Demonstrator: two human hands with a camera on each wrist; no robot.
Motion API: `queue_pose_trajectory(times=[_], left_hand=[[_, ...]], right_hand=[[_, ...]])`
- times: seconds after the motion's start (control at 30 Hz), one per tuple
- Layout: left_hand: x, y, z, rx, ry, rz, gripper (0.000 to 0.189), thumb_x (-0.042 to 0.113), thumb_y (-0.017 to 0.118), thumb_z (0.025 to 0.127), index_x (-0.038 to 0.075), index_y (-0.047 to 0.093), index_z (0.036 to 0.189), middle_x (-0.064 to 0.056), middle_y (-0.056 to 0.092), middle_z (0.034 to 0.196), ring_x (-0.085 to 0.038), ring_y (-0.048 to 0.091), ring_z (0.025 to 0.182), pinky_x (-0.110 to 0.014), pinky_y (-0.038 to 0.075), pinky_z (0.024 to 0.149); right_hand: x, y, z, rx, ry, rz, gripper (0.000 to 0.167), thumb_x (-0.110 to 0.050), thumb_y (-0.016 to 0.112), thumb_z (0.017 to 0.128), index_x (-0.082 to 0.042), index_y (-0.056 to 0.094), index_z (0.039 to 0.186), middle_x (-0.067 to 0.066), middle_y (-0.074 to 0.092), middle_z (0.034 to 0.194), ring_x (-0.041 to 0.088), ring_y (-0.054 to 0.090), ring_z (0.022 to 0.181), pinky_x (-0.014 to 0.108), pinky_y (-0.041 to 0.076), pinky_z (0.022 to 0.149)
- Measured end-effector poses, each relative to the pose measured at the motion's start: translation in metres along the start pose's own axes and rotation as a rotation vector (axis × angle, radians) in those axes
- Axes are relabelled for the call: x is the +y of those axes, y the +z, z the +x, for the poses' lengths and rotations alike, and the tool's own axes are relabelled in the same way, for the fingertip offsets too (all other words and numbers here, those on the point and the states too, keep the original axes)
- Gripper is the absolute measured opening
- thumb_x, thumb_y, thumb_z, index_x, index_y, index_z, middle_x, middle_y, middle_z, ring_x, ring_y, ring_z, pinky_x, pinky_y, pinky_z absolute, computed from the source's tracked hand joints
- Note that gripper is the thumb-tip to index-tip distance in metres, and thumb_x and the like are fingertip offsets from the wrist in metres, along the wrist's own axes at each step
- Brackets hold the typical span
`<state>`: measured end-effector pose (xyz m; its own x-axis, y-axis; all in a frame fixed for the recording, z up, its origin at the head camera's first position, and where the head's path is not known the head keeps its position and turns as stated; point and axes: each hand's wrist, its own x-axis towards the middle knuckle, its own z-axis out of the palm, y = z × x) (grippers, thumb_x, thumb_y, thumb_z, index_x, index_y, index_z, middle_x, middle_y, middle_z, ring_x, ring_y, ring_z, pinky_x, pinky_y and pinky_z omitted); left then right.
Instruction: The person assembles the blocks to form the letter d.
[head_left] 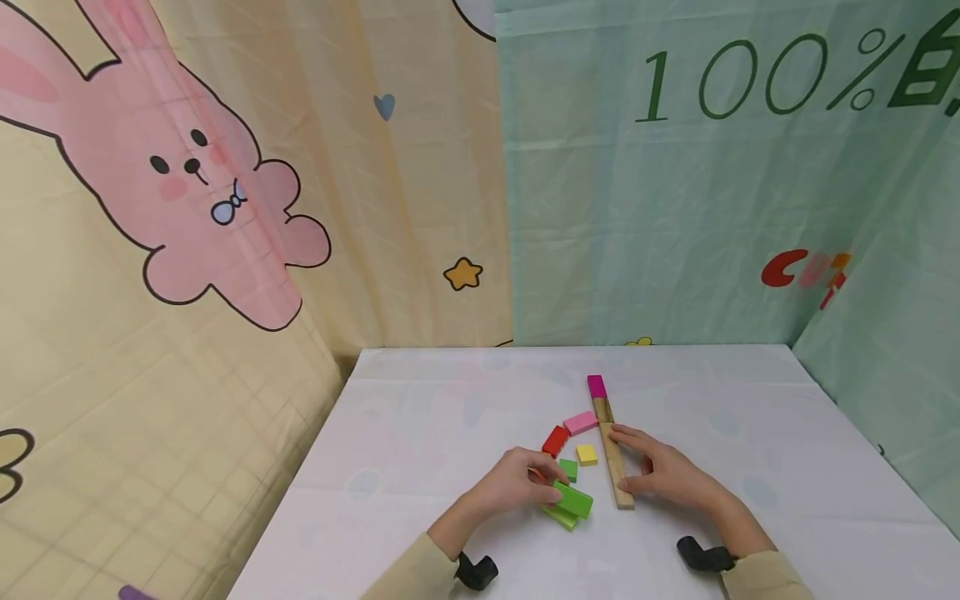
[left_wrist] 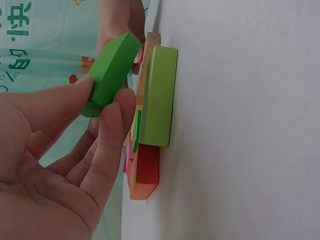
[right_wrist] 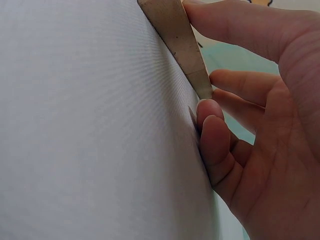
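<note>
My left hand (head_left: 513, 479) pinches a green block (left_wrist: 111, 72) between thumb and fingertips. In the left wrist view it is held tilted, off the table, beside a light green block (left_wrist: 160, 95) lying on the cloth. An orange block (left_wrist: 145, 172) lies at the end of that one. My right hand (head_left: 671, 475) rests at the right side of a long wooden block (head_left: 615, 471), thumb near its front end and fingertips farther up. From the right wrist camera the fingers (right_wrist: 240, 77) look extended along the wood (right_wrist: 182, 42).
Beyond the long block, a shorter wooden block (head_left: 602, 409) and a magenta block (head_left: 596, 386) continue the line. Pink (head_left: 581, 423) and red blocks (head_left: 556, 441) curve off its left side, around a yellow block (head_left: 587, 455) and a small green block (head_left: 568, 470). A white cloth (head_left: 450, 400) covers the table.
</note>
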<state>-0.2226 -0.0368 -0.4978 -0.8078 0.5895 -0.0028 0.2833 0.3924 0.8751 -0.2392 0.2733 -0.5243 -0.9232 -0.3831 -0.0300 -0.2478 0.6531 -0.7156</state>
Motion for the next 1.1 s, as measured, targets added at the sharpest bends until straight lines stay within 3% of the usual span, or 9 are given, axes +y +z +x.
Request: queue_pose_trajectory(times=[0.27, 0.83, 1.1], left_hand=[[0.007, 0.008, 0.004, 0.007, -0.028, 0.026, 0.014, 0.017, 0.080, 0.087, 0.020, 0.079, 0.101, 0.013, 0.067, 0.090, -0.007, 0.057, 0.084, -0.023, 0.052, 0.073], [0.015, 0.028, 0.013, -0.014, 0.046, 0.021, 0.010, 0.015, 0.081, 0.086, 0.019, 0.078, 0.095, 0.012, 0.065, 0.078, -0.004, 0.056, 0.073, -0.021, 0.050, 0.068], [0.016, 0.039, 0.018, -0.015, 0.036, 0.040, 0.011, 0.015, 0.083, 0.085, 0.020, 0.078, 0.094, 0.012, 0.064, 0.075, -0.004, 0.056, 0.071, -0.021, 0.050, 0.064]], right_hand=[[0.000, 0.001, 0.000, 0.001, 0.009, 0.007, 0.085, -0.042, 0.082, 0.082, -0.020, 0.043, 0.154, 0.008, 0.034, 0.159, 0.015, 0.049, 0.070, 0.028, 0.040, 0.058], [0.000, 0.000, -0.001, 0.019, 0.002, -0.007, 0.085, -0.041, 0.083, 0.082, -0.020, 0.043, 0.154, 0.008, 0.034, 0.159, 0.015, 0.049, 0.070, 0.028, 0.040, 0.058], [0.000, -0.001, 0.001, 0.010, 0.008, -0.005, 0.085, -0.042, 0.083, 0.081, -0.020, 0.044, 0.153, 0.007, 0.033, 0.160, 0.016, 0.048, 0.071, 0.028, 0.039, 0.059]])
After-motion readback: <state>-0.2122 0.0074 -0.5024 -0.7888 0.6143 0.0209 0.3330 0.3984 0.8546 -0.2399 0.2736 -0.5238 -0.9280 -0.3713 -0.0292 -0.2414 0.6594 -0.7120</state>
